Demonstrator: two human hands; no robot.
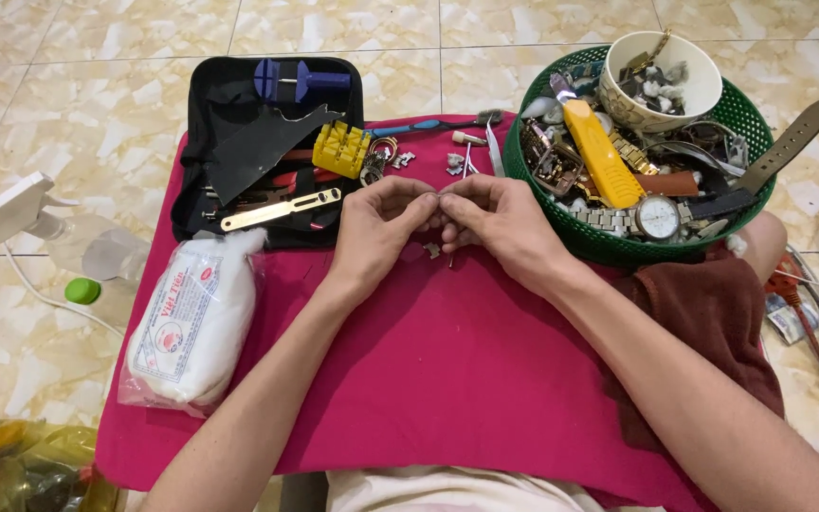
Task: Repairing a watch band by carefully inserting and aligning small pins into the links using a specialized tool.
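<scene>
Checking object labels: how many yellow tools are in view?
2. A yellow block tool lies on the black tool case; a long yellow tool lies in the green basket. More may be hidden under the basket's clutter.

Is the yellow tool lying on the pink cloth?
No, the yellow tool lies inside the green basket among watches, not on the pink cloth.

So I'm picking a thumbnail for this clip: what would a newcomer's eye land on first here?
Probably the bright pink cloth filling the middle, with the left hand and right hand meeting fingertip to fingertip over it, pinching something too small to identify. Next, the green basket at upper right, heaped with watches and straps, a yellow tool on top. At upper left lies an open black tool case.
</scene>
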